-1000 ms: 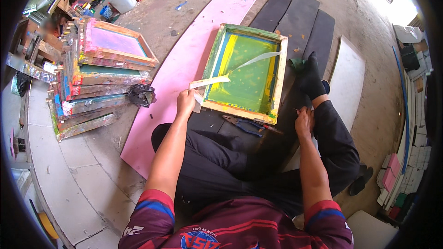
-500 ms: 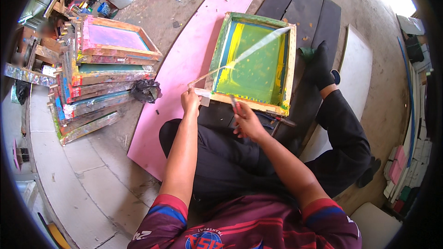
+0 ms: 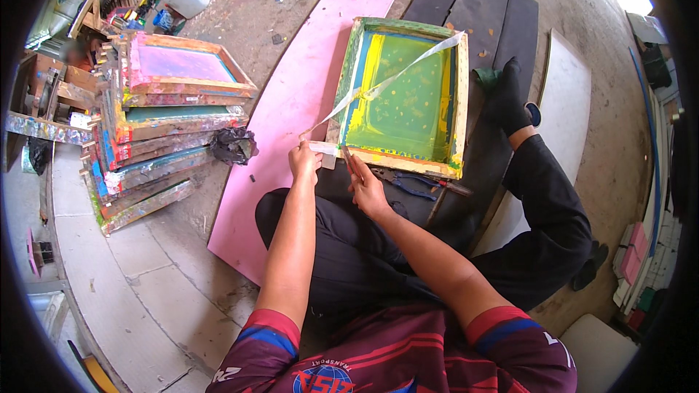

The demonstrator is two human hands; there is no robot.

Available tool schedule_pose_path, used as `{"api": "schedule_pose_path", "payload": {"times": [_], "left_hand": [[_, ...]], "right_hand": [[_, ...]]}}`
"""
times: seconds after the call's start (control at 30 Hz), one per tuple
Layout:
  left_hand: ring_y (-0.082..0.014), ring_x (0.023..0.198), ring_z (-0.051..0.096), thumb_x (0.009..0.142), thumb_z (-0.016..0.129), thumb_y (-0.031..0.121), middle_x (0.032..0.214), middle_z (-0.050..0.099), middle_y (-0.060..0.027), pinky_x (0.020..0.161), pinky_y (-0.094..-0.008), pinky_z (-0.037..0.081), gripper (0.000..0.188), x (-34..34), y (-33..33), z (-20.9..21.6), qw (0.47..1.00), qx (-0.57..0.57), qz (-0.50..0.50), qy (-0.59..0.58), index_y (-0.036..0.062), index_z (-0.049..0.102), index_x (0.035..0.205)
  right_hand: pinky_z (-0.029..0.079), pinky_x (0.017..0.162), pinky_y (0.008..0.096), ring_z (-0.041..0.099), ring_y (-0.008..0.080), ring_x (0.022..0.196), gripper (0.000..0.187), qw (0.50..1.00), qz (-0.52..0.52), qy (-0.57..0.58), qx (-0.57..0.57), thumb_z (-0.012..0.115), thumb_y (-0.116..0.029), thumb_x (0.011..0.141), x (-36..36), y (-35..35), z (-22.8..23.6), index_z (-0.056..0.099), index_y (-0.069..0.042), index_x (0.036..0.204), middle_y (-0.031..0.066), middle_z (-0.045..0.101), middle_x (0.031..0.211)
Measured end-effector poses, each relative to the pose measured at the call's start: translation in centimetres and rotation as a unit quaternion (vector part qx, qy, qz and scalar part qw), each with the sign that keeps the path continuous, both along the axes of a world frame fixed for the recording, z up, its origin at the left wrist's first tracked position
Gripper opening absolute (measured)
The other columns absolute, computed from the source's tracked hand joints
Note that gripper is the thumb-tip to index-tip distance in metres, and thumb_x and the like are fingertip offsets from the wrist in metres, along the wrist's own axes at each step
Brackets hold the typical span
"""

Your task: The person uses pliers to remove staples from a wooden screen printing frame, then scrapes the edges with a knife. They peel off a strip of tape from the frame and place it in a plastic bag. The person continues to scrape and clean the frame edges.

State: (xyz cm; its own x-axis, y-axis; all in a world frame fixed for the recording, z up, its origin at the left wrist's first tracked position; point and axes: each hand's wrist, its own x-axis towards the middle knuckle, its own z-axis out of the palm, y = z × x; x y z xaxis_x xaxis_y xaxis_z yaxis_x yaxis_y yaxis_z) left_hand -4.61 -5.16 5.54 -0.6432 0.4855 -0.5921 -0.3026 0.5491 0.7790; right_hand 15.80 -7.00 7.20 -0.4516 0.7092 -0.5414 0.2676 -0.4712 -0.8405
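A wooden screen-printing frame (image 3: 461, 102) with green mesh and yellow paint smears lies before my crossed legs. A thin whitish strip (image 3: 415, 65) runs diagonally over it from the far right corner, twisted midway, to my left hand. My left hand (image 3: 303, 160) is closed on the strip's near end, beside the frame's near left corner. A small whitish piece (image 3: 324, 148) sits against its fingers; I cannot tell what it is. My right hand (image 3: 368, 188) grips a slim reddish tool (image 3: 352, 162) of unclear kind, its tip at the frame's near edge.
Blue-handled pliers (image 3: 411, 185) and a red-and-black handle (image 3: 457, 188) lie by the frame's near edge. Pink board (image 3: 291, 94) and black boards (image 3: 477, 0) lie under and around it. Stacked paint-stained frames (image 3: 167, 120) and a crumpled black bag (image 3: 233, 145) are at left.
My right hand has moved left with the tool, up to the frame's near left corner. The strip now hangs twisted and whiter toward my left hand, which has barely moved.
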Motion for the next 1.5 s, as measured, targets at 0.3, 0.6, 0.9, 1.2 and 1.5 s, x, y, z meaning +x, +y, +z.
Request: {"api": "schedule_pose_path", "payload": {"times": [0.3,0.6,0.9,1.2,1.5], "left_hand": [[-0.0411,0.112,0.072,0.114,0.039,0.044,0.123,0.070,-0.0290,0.092,-0.0483,0.058,0.060,0.2,0.1,0.1,1.000,0.009,0.006,0.002,-0.0106,0.059,0.131],[-0.0398,0.109,0.073,0.114,0.036,0.045,0.121,0.072,-0.0286,0.089,-0.0465,0.058,0.062,-0.5,0.3,-0.8,1.000,0.001,-0.001,-0.002,-0.0096,0.062,0.128],[-0.0437,0.112,0.072,0.115,0.037,0.045,0.124,0.069,-0.0312,0.094,-0.0499,0.058,0.062,-0.2,-0.1,-0.4,1.000,0.013,0.010,-0.002,-0.0111,0.059,0.130],[-0.0437,0.114,0.071,0.114,0.037,0.046,0.124,0.069,-0.0312,0.096,-0.0503,0.057,0.064,0.1,0.2,0.3,1.000,0.013,0.019,-0.010,-0.0116,0.058,0.131],[-0.0434,0.107,0.073,0.113,0.043,0.043,0.119,0.071,-0.0316,0.092,-0.0509,0.058,0.060,0.0,0.1,-0.2,0.999,0.019,0.042,-0.012,-0.0131,0.061,0.125]], "right_hand": [[0.049,0.048,0.0279,0.053,0.0100,0.054,0.058,0.997,-0.052,0.051,0.030,0.049,-0.017,0.110,-1.5,-0.6,-2.7,0.035,-0.027,0.166,0.0041,0.062,0.084],[0.049,0.052,0.0258,0.053,0.0079,0.062,0.058,0.993,-0.074,0.068,0.057,0.051,-0.011,0.109,-1.9,-1.8,-5.0,0.040,-0.024,0.164,0.0023,0.073,0.112],[0.050,0.055,0.0252,0.054,0.0066,0.069,0.057,0.994,-0.062,0.069,0.058,0.051,-0.009,0.109,-0.1,-1.9,-3.8,0.041,-0.020,0.164,0.0003,0.070,0.134],[0.053,0.081,0.0294,0.065,0.0152,0.101,0.055,0.995,-0.045,0.055,0.063,0.049,-0.004,0.106,-1.0,-0.4,-3.2,0.042,-0.007,0.161,0.0123,0.063,0.137],[0.046,0.047,0.0258,0.049,0.0078,0.053,0.058,0.993,-0.081,0.079,0.042,0.051,-0.013,0.109,-1.6,-1.0,-3.7,0.040,-0.024,0.164,0.0014,0.068,0.089]]}}
